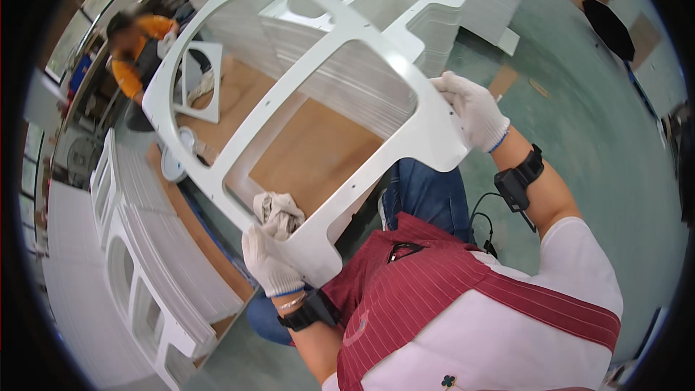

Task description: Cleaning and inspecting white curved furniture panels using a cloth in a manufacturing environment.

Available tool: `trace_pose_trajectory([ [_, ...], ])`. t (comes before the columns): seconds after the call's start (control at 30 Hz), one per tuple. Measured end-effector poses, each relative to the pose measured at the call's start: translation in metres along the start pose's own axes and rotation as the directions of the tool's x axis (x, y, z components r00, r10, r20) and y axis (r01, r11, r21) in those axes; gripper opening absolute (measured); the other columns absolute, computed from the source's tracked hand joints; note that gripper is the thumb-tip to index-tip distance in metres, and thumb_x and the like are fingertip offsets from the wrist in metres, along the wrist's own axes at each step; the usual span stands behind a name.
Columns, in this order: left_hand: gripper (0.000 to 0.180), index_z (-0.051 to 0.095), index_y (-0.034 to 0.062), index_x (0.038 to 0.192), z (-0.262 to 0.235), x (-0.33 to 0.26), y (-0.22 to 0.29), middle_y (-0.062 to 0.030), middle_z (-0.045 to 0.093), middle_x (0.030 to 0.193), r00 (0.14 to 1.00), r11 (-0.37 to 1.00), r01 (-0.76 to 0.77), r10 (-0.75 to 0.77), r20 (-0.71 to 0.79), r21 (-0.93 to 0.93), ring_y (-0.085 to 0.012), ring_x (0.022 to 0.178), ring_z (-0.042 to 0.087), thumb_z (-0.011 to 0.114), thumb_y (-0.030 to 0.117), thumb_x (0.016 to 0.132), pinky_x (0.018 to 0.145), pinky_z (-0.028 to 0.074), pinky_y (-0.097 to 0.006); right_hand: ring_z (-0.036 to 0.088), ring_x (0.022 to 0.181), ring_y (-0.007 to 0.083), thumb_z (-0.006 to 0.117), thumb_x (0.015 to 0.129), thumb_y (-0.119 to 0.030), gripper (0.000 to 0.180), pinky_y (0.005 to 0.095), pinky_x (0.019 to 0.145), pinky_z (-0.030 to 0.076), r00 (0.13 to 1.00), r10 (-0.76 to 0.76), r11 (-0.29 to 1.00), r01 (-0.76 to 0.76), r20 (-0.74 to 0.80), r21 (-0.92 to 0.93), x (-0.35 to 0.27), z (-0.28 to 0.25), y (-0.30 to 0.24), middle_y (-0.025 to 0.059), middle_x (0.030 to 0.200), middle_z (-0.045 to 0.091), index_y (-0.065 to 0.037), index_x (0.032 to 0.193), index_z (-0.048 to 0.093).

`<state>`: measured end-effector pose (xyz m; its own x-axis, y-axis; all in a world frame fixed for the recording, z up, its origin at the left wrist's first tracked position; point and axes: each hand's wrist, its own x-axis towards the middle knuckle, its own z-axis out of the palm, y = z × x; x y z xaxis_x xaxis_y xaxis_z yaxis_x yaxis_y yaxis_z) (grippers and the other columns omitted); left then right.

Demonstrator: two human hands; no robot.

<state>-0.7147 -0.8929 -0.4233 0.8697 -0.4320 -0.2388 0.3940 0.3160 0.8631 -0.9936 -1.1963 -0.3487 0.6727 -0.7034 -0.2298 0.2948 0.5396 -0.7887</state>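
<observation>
A large white panel frame (pixel 284 93) with a rounded end and wide cut-out openings is held up, tilted, in front of me. My left hand (pixel 271 264), in a white knit glove, is closed on its near left corner. My right hand (pixel 474 114), gloved likewise, grips the opposite corner at the right, its fingertips partly hidden at the edge. Close to my left hand, a crumpled whitish rag (pixel 279 214) shows at the frame's opening. Brown board (pixel 318 156) is visible through the openings.
Stacked white panels (pixel 427 29) stand beyond the frame, and another stack (pixel 170 268) lies at the left. A co-worker in orange (pixel 134 61) sits at the far left near a smaller white panel (pixel 210 94). A white bucket (pixel 176 159) stands nearby. Cardboard pieces (pixel 503 82) lie on the green floor.
</observation>
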Motion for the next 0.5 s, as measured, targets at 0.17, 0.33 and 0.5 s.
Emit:
trace_pose_trajectory([
  [0.17,0.023,0.057,0.0036,0.1,-0.012,0.004,-0.014,-0.0077,0.059,0.085,0.999,0.999,0.023,-0.022,-0.027,0.048,-0.0193,0.073,0.06,0.059,0.026,0.102,0.07,0.054,-0.033,0.065,0.116,0.0205,0.045,0.107,-0.025,0.046,0.0328,0.1,0.053,0.979,-0.067,0.989,0.09,0.195,-0.114,-0.011,0.012,-0.018,0.0179,0.131,0.064,0.01,0.137,0.053],
  [0.33,0.022,0.058,0.0036,0.108,-0.017,0.001,-0.022,-0.01,0.063,0.091,0.983,0.982,0.17,-0.163,0.082,-0.082,-0.0229,0.082,0.065,0.056,0.025,0.103,0.075,0.058,-0.036,0.066,0.115,0.0185,0.05,0.105,-0.016,0.048,0.0331,0.097,0.055,0.93,-0.129,0.969,0.192,0.343,-0.157,-0.004,0.026,-0.035,0.0174,0.135,0.062,0.011,0.144,0.046],
  [0.5,0.031,0.057,0.0061,0.1,0.01,-0.002,-0.026,-0.0077,0.063,0.087,0.955,0.923,0.291,-0.266,0.129,-0.251,-0.0243,0.078,0.065,0.048,0.035,0.103,0.077,0.058,-0.041,0.061,0.125,0.0249,0.054,0.1,-0.019,0.054,0.035,0.106,0.05,0.913,-0.194,0.976,0.217,0.359,-0.026,0.004,0.061,-0.05,0.023,0.139,0.059,0.012,0.144,0.046],
])
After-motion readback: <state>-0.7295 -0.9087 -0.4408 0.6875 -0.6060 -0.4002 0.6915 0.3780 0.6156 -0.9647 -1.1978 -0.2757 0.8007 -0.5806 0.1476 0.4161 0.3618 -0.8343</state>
